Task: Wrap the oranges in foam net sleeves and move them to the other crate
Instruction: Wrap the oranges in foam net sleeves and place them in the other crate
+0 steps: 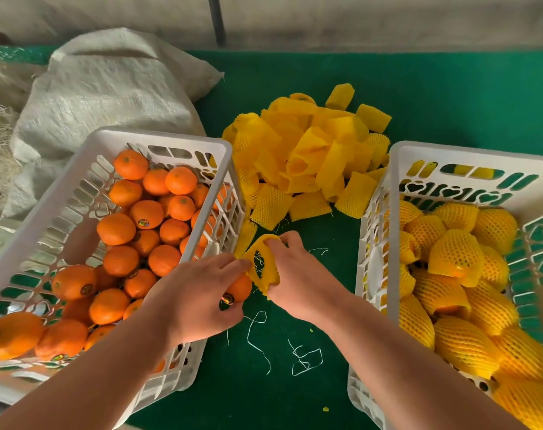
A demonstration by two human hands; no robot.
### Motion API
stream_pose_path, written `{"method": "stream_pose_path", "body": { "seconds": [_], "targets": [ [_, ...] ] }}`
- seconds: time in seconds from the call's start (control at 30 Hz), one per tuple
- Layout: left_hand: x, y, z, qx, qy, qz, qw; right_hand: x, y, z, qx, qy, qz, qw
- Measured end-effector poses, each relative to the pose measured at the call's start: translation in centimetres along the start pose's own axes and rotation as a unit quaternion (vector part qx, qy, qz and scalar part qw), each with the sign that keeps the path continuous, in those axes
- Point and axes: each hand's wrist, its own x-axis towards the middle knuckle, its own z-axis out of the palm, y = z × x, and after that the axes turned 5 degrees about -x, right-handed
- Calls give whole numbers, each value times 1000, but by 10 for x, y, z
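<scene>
My left hand (195,293) grips a bare orange (240,288) just past the right rim of the left white crate (158,141), which holds several unwrapped oranges (146,214). My right hand (295,274) has its fingers inside a yellow foam net sleeve (264,271) and stretches its mouth open right beside the orange; my left fingertips touch the sleeve's edge. The right white crate (397,187) holds several oranges wrapped in yellow sleeves (456,256).
A heap of loose yellow foam sleeves (307,156) lies on the green table cover (450,97) between the crates' far ends. A white woven sack (108,94) sits behind the left crate. Thin white threads (304,358) lie on the cover near me.
</scene>
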Motion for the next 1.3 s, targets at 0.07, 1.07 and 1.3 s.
{"method": "stream_pose_path", "body": {
  "seconds": [0.07,1.07,1.3],
  "targets": [
    [0,0,1,-2,-3,1,1000,-1,0,-1,2,4,2,1000],
    [28,8,-7,-305,-30,-92,947,8,14,-4,-1,51,20,999],
    [41,9,-18,-504,-39,-193,841,9,15,-4,-6,56,30,998]
  ]
}}
